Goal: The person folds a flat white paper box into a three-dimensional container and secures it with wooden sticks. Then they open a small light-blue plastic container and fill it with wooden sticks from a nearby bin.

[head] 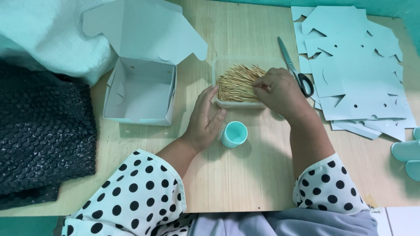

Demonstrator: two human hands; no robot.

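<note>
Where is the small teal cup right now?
In the head view, the small teal cup stands on the wooden table near centre, just right of the left hand and in front of the clear toothpick container.

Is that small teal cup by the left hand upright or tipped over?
Upright. The teal cup stands on the wooden table with its round mouth facing up, beside the left hand.

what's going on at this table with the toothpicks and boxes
A person's right hand is pinching toothpicks in a clear plastic tray. The left hand rests against the tray's edge, beside a small teal cup. An open folded box sits left; flat box blanks and scissors lie right.
</note>
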